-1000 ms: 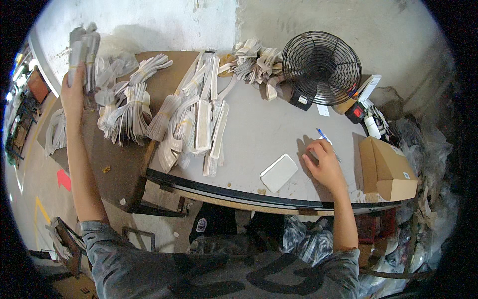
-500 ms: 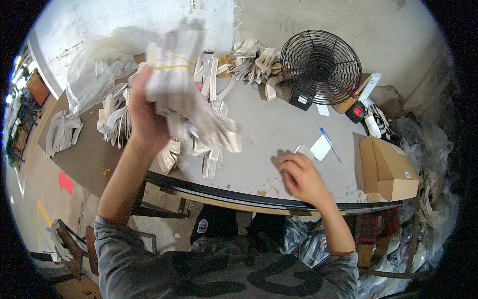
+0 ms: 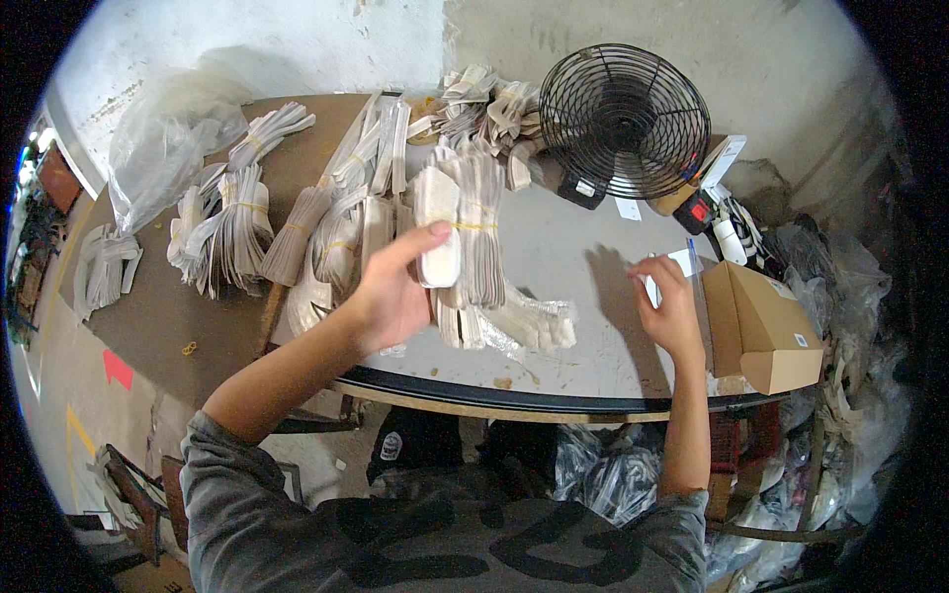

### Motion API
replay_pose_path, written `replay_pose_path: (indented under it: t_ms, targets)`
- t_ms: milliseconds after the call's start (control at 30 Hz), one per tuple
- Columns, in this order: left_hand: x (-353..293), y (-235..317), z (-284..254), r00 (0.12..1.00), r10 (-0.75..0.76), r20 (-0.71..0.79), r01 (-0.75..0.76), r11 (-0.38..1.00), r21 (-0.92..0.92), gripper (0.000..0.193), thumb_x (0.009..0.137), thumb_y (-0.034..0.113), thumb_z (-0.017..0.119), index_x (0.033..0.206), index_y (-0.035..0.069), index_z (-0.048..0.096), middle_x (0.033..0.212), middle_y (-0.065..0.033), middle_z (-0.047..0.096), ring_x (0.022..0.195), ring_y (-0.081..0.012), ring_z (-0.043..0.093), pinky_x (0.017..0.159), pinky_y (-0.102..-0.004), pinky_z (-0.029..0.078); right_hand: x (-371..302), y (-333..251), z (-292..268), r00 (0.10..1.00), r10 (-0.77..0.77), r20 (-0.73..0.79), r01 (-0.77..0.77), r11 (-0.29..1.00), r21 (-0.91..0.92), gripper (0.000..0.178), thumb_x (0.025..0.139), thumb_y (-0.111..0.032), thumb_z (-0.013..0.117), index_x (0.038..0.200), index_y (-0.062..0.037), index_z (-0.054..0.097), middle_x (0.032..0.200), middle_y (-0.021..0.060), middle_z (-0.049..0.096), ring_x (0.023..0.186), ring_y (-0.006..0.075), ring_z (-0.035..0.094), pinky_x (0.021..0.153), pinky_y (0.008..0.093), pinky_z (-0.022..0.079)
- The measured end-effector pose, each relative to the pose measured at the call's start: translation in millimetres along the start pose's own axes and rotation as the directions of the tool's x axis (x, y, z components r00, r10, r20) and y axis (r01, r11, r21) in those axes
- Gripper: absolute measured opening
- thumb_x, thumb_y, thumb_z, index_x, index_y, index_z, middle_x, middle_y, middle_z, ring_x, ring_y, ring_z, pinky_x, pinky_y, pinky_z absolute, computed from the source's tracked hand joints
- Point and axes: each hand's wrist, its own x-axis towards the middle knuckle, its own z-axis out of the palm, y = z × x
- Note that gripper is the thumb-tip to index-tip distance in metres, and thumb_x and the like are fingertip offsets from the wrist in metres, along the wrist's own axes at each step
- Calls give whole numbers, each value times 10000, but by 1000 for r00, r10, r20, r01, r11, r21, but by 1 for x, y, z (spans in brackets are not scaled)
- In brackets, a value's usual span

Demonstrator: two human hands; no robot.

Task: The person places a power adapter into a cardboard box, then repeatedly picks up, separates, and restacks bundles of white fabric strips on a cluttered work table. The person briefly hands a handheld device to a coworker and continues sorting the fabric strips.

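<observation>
My left hand [image 3: 395,301] grips a bundle of off-white flat strips [image 3: 465,222], a yellow rubber band around its middle. My thumb presses on the front strip, and the bundle is tilted above the table. Below it, more pale strips and a crinkled clear plastic piece [image 3: 514,331] show; whether they belong to the bundle, I cannot tell. At the right, my right hand [image 3: 672,311] is raised over the table, its fingers loosely bent and apart. Behind those fingers, partly hidden, is a white card [image 3: 682,260] beside a blue pen [image 3: 692,251].
Several banded strip bundles [image 3: 237,222] lie on the left of the table. More strips [image 3: 484,99] are heaped against the wall. A black wire fan [image 3: 625,124] stands at the back. A cardboard box [image 3: 761,326] is at the right, a clear plastic bag [image 3: 173,128] far left.
My left hand has brought the bundle down and to the right. My right hand has moved right and up from the tabletop. The card and pen have shifted right.
</observation>
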Motion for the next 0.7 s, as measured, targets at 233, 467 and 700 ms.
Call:
replay_pose_path:
  t_ms: [233, 467, 700]
  targets:
    - [-3, -38, -16, 993, -19, 113, 10, 997, 79, 592, 1023, 339, 642, 1477, 21, 433, 1338, -154, 639, 1226, -292, 651, 1062, -472, 525, 76, -120, 21, 928, -366, -73, 369, 870, 326, 203, 824, -65, 785, 1005, -54, 696, 998, 112, 674, 934, 323, 647, 831, 403, 512]
    - [-2, -44, -17, 993, 102, 59, -106, 992, 65, 690, 974, 261, 748, 1514, 68, 364, 1369, -102, 574, 1250, -197, 584, 1047, -402, 504, 66, -124, 66, 937, -296, -186, 348, 841, 415, 251, 762, -21, 824, 983, -59, 710, 980, 94, 677, 882, 303, 625, 782, 386, 502]
    - [-3, -24, -5, 998, 59, 37, -60, 998, 20, 546, 962, 177, 725, 1423, 30, 472, 1238, -122, 646, 1132, -220, 655, 988, -411, 547, 53, -133, 66, 922, -325, -212, 387, 809, 442, 264, 747, 23, 779, 967, -63, 663, 976, 85, 664, 881, 296, 603, 816, 397, 455]
